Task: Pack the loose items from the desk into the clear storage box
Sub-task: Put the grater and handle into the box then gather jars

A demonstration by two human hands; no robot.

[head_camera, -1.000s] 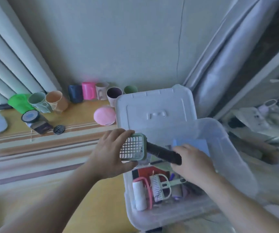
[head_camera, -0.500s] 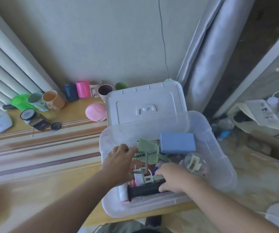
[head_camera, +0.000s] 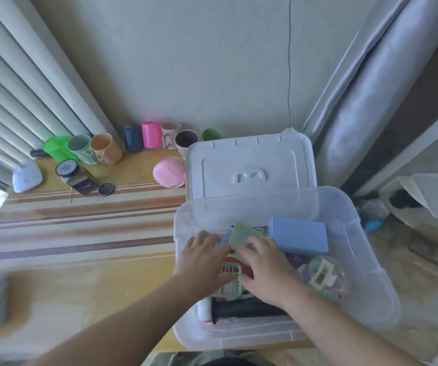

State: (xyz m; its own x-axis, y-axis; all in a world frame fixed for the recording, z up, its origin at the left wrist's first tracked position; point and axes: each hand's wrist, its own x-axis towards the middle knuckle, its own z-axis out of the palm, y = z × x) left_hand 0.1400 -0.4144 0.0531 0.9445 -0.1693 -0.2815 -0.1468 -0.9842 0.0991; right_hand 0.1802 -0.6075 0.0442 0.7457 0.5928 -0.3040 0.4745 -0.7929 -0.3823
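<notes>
Head camera: both hands reach into the clear box [head_camera: 365, 262]. The left hand [head_camera: 203, 256] lies spread and the right hand [head_camera: 264, 270] lies flat (fingers loosely together) on the green basket [head_camera: 229, 282] between them. Best pressed down evenly, just beyond the black handle [head_camera: 247, 310].

Setting: domestic room, probably a bedroom or a study corner; the edges of the view are blurred. Evidence: wooden desk [head_camera: 80, 273] against a plain painted wall [head_camera: 186, 62]; pleated curtain [head_camera: 14, 88] at left, grey drape [head_camera: 365, 101] at right; row of plastic cups [head_camera: 149, 134] along the wall; pink bowl [head_camera: 169, 173] upside down; clear storage box [head_camera: 357, 233] of household oddments; cluttered floor [head_camera: 410, 247] beyond.
</notes>
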